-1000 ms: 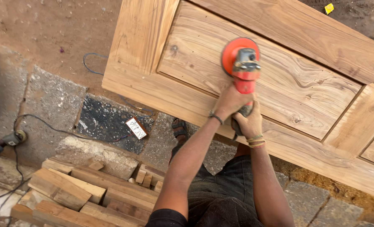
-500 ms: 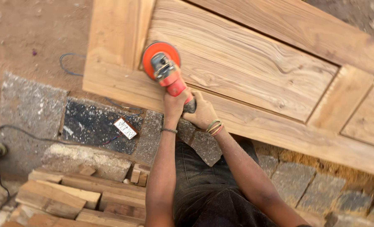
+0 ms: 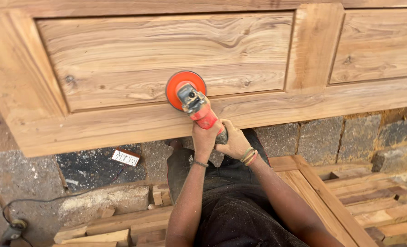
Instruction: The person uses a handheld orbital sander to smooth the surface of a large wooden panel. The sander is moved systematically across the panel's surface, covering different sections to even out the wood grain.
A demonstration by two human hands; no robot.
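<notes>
- Nearest the camera, the person's 2 dusty forearms reach forward over dark trousers [image 3: 233, 215].
- Loose timber offcuts [image 3: 116, 228] lie on the ground at lower left, and a flat wooden frame [image 3: 322, 192] with stacked slats lies at lower right.
- A grey cable [image 3: 34, 201] curls across the ground at far left, ending at a plug near the bottom corner.
- The left hand [image 3: 204, 139], with a thin band at the wrist, wraps the red body of the angle grinder [image 3: 199, 107]; its grip is closed around the tool.
- The right hand [image 3: 233, 142], with several bangles on the wrist, closes its grip on the dark rear end of the grinder, touching the left hand.
- The grinder's orange sanding disc [image 3: 185, 89] sits flat on the wooden door [image 3: 135, 123], at the lower edge of the left recessed panel [image 3: 162, 55], where panel meets bottom rail.
- A small white rectangular block [image 3: 125, 157] lies on dark stone just below the door's edge.
- Rough stone blocks [image 3: 350, 137] run under the door to the right.
- A 2nd recessed panel [image 3: 382, 45] shows at far right, past an upright divider [image 3: 313, 45].
</notes>
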